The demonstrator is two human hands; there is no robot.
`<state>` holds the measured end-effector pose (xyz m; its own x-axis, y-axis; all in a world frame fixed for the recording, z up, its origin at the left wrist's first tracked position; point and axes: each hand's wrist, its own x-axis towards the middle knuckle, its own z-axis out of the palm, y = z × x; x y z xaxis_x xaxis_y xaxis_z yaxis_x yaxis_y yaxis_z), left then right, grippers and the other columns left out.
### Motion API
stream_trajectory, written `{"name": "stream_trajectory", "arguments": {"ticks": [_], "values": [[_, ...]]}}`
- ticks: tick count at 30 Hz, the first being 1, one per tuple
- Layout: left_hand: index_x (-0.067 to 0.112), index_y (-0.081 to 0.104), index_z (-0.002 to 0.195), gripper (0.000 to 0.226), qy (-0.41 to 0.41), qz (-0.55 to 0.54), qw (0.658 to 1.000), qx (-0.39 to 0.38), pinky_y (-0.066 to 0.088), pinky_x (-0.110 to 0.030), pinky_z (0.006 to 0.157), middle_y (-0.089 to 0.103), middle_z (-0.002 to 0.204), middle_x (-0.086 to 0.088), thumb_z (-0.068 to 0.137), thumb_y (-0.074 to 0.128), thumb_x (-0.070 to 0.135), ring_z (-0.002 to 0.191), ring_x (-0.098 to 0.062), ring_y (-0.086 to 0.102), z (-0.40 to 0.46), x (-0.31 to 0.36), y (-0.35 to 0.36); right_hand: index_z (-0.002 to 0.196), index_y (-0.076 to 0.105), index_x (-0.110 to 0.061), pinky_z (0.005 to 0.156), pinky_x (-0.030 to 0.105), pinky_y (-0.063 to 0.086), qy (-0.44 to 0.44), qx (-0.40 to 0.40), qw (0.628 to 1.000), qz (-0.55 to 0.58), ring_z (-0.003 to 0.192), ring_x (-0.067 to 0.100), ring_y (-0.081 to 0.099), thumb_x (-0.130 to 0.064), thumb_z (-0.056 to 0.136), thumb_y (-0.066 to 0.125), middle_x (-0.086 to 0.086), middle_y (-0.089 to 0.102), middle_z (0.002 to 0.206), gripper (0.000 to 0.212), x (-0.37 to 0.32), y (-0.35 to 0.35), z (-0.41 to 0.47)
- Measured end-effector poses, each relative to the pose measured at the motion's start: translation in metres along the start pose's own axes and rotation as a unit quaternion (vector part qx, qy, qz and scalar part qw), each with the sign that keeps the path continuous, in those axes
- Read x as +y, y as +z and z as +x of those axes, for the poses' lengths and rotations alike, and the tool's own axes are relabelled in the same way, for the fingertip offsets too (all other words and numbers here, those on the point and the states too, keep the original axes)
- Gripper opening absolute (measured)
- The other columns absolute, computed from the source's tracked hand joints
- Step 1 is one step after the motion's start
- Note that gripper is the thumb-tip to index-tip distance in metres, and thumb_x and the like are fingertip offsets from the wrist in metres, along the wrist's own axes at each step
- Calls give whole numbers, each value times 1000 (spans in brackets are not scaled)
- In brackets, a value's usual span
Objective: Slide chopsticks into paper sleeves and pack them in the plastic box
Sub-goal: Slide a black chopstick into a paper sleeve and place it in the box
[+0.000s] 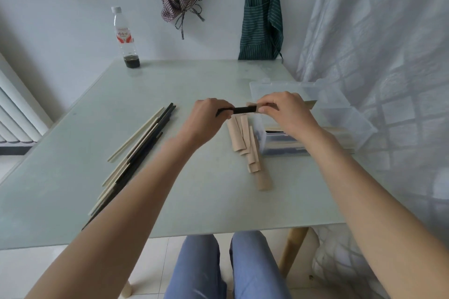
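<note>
Gripping a pair of black chopsticks [239, 110] by one end, my left hand [209, 114] feeds them level into a tan paper sleeve [257, 107] that my right hand [283, 110] pinches at its mouth; both sit above the table's middle, with only a short black stretch showing between the fists. Just under them, toward 6 o'clock, I see a loose heap of empty sleeves [247, 145], overlapping and partly curled. At 3 o'clock of that heap stands the clear plastic box [340, 114], lid open, with wrapped pairs inside; my right wrist hides part of its near wall. At 9 o'clock lies a slanted row of loose chopsticks [136, 150], pale and black mixed, my left forearm crossing its lower end. The pale glass table [170, 201] carries a bottle [125, 36] at 11 o'clock. Behind, two aprons [262, 12] hang on the wall, and a sheer curtain [376, 43] falls at 2 o'clock.
</note>
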<state>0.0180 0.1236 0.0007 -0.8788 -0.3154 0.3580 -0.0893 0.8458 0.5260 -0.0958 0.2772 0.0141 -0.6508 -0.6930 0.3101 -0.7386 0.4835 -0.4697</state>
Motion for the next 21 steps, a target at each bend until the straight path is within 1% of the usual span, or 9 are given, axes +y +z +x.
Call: {"name": "stream_trajectory", "arguments": {"ticks": [2, 4, 6, 9, 10, 12, 15, 18, 21], "values": [[11, 69, 109, 24, 9, 0, 1000, -12, 32, -19, 66, 67, 96, -8, 94, 50, 10, 85, -21, 55, 16, 15, 18, 101, 72, -15, 88, 39, 43, 16, -3, 999, -40, 91, 23, 58, -17, 91, 57, -3, 66, 84, 18, 20, -12, -1], [10, 65, 114, 25, 13, -7, 1000, -19, 30, -15, 70, 62, 101, -8, 93, 52, 11, 86, -15, 51, 32, 31, 35, 96, 72, -13, 75, 36, 42, 43, -17, 997, -55, 84, 23, 55, -15, 90, 58, -5, 56, 72, 16, 42, -23, -2], [10, 65, 111, 22, 23, -5, 999, -29, 31, -15, 69, 61, 99, -7, 92, 55, 11, 84, -12, 48, 47, 46, 51, 92, 72, -12, 68, 34, 41, 71, -27, 996, -53, 78, 23, 54, -17, 89, 60, 0, 57, 74, 13, 64, -32, -2], [10, 68, 101, 16, 23, 26, 997, -71, 41, -26, 71, 63, 94, -6, 90, 57, 11, 89, -21, 57, 68, 61, 75, 86, 71, -17, 62, 33, 39, 108, -49, 991, -66, 72, 23, 54, -16, 87, 62, 0, 57, 70, 9, 93, -40, -2], [13, 68, 99, 14, 13, 40, 996, -84, 45, -29, 71, 63, 94, -5, 89, 58, 12, 89, -24, 58, 72, 63, 82, 84, 70, -18, 62, 32, 40, 117, -62, 988, -74, 72, 24, 55, -15, 87, 62, 1, 58, 70, 10, 100, -40, -2], [19, 67, 98, 13, -14, 76, 992, -102, 50, -35, 78, 67, 97, -3, 88, 60, 17, 91, -27, 60, 77, 65, 93, 86, 71, -16, 66, 34, 45, 126, -80, 985, -88, 78, 28, 58, -11, 87, 59, 6, 63, 78, 14, 109, -36, 0], [21, 66, 105, 17, -30, 93, 990, -100, 44, -38, 93, 69, 104, -1, 89, 60, 19, 101, -23, 60, 78, 62, 99, 99, 71, -14, 85, 39, 51, 130, -57, 986, -87, 96, 29, 61, -5, 89, 52, 10, 67, 103, 24, 112, -27, 2], [20, 64, 111, 21, -27, 54, 997, -49, 43, -40, 96, 64, 113, -2, 92, 56, 16, 107, -20, 58, 72, 54, 94, 112, 67, -11, 95, 36, 46, 96, -34, 992, -74, 108, 25, 57, -10, 93, 52, 9, 62, 116, 24, 102, -18, 4], [14, 66, 110, 30, -79, 7, 996, 34, 46, -30, 92, 62, 114, -8, 90, 47, 2, 103, -22, 60, 61, 36, 83, 115, 65, -12, 91, 26, 39, 37, -17, 998, -40, 109, 22, 54, -11, 94, 50, 8, 59, 116, 26, 76, -9, 2]]}}
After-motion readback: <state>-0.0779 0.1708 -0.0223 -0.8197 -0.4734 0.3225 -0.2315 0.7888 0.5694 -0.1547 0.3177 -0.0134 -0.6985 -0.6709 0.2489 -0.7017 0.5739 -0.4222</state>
